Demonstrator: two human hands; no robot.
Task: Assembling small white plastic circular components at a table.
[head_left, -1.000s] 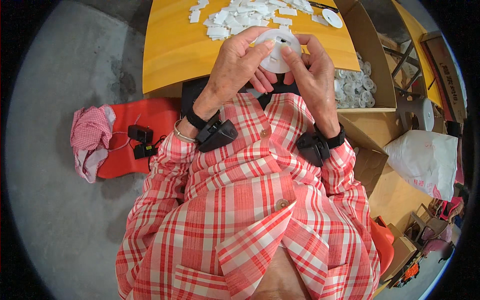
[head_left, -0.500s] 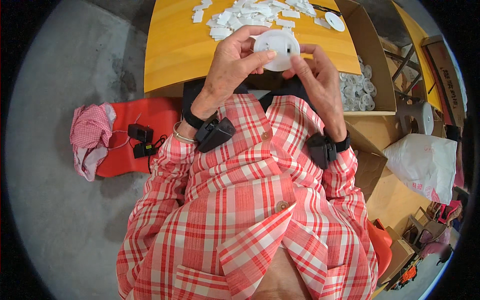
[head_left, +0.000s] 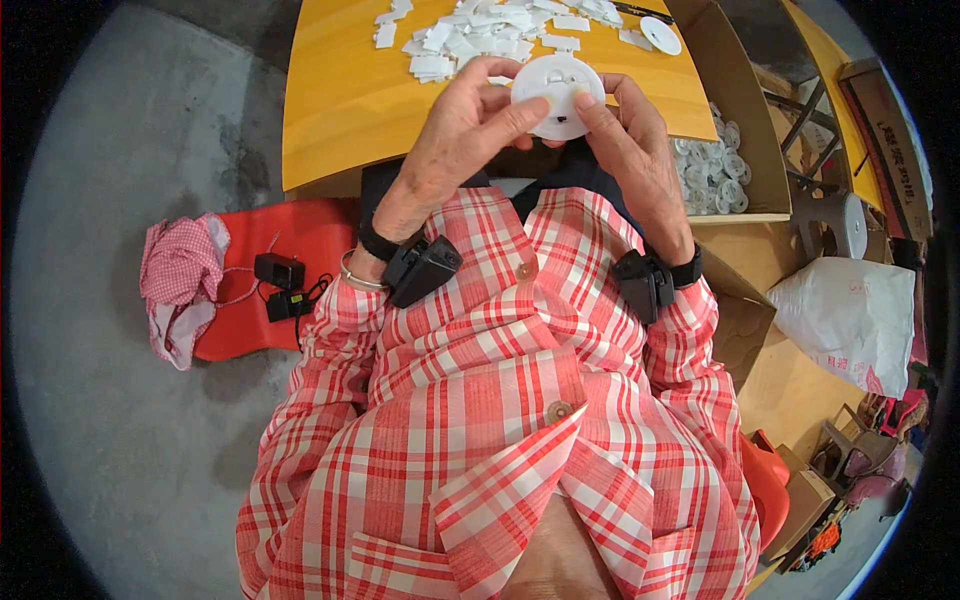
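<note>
Between my two hands is a round white plastic disc (head_left: 557, 80), held up over the near edge of the yellow table (head_left: 350, 120). Raised details and a small dark slot show on its face. My left hand (head_left: 485, 112) grips the disc's left side, thumb on its face and fingers behind. On the right side my right hand (head_left: 625, 122) pinches it the same way, its thumb pressing the face. Beyond them lies a loose heap of small white flat plastic pieces (head_left: 480, 38). Another white disc (head_left: 660, 35) rests at the table's right.
Right of the table stands a cardboard box (head_left: 755, 120) holding many round white parts (head_left: 712, 170). A grey stool (head_left: 850, 225) and a white plastic bag (head_left: 850, 315) are farther right. At left, a red seat (head_left: 250, 335) carries a checked cloth (head_left: 182, 265) and black adapters (head_left: 282, 270).
The disc has turned in my hands, so its dark slot moved from the right side to the bottom. My right thumb now presses on its face.
</note>
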